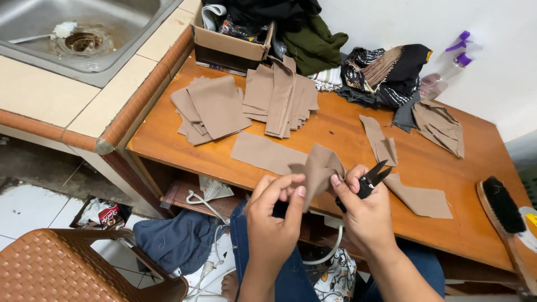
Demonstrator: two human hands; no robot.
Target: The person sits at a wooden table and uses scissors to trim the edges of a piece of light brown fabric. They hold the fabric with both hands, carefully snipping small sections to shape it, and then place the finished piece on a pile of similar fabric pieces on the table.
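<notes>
My left hand (274,215) and my right hand (363,212) pinch a folded tan fabric piece (320,168) between them at the near edge of the wooden table (335,120). My right hand also grips small black thread snips (372,180), blades open and pointing up to the right. A flat tan fabric rectangle (263,152) lies just beyond my left hand. Two stacks of cut tan pieces (210,107) (281,95) sit farther back. A long tan strip (400,173) runs to the right of the snips.
A cardboard box (229,45) and dark clothes (313,42) stand at the back. Patterned fabric (380,72) and a spray bottle (447,67) lie back right. A brush (503,207) rests at the right edge. A steel sink (78,33) is left, a woven chair (67,265) below.
</notes>
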